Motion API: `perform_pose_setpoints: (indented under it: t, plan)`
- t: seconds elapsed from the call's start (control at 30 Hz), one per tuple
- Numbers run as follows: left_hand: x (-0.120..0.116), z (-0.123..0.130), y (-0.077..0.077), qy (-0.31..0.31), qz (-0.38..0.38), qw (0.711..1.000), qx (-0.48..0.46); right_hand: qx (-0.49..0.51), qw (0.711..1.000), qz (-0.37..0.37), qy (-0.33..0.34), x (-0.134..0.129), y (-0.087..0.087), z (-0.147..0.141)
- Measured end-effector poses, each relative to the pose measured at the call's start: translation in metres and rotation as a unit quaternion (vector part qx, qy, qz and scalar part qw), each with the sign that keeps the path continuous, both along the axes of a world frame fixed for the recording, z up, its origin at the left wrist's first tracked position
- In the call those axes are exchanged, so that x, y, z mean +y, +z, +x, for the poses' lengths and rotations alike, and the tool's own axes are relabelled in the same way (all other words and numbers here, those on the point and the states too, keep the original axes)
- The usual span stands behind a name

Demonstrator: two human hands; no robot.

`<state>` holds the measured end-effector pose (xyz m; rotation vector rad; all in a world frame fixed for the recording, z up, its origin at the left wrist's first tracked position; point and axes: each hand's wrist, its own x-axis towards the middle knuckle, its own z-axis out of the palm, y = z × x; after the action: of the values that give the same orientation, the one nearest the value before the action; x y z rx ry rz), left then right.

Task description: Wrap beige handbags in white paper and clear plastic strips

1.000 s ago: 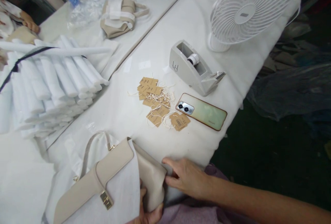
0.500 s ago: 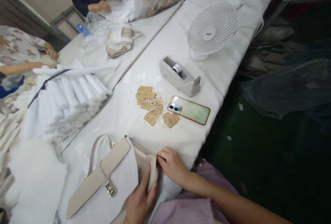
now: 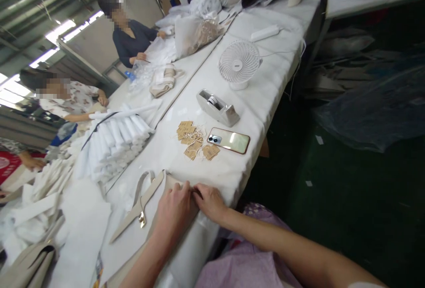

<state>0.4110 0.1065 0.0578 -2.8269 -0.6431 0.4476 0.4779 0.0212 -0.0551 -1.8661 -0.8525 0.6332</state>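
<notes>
A white-covered table (image 3: 186, 159) is shown. At its near edge, the bag (image 3: 133, 217) is lying; its side edge is pinched by the left hand (image 3: 175, 204) and right hand (image 3: 209, 201), held close together. Beyond are placed tags (image 3: 192, 139), a phone (image 3: 229, 140), a tape dispenser (image 3: 218, 107), then a fan (image 3: 239, 63).

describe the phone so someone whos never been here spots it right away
On the white-covered table, find the white fan, then the grey tape dispenser nearer the camera. The phone lies just below that, beside the brown tags: glossy, pale green, with dark lenses.
</notes>
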Motion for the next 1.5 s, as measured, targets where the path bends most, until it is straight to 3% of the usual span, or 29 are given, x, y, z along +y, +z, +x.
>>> perform_pose_setpoints:
  t: [0.23,0.43,0.7,0.97,1.17,1.33,1.5]
  plan:
    - [0.013,-0.02,0.003,-0.03,0.036,0.996,-0.071,0.079,0.991,0.107,-0.031,0.0,0.008,-0.014]
    - [0.01,-0.025,0.004,-0.03,0.056,0.994,-0.088,0.13,0.973,0.184,-0.046,0.009,0.01,-0.028]
    - [0.01,0.004,0.019,-0.039,0.025,0.997,0.066,0.147,0.962,0.208,-0.098,0.021,-0.004,-0.031]
    - [0.011,0.022,0.025,-0.029,0.031,0.991,0.129,0.129,0.963,0.219,-0.092,0.02,0.003,-0.026]
    - [0.008,0.011,0.008,-0.061,0.066,0.993,0.076,0.116,0.969,0.194,-0.103,0.025,-0.005,-0.025]
    - [0.007,-0.003,-0.021,-0.076,0.096,0.99,-0.062,0.112,0.975,0.153,-0.118,0.036,-0.016,-0.021]
    - [0.009,-0.016,-0.034,-0.143,0.103,0.963,-0.202,0.103,0.978,0.147,-0.107,0.032,-0.019,-0.019]
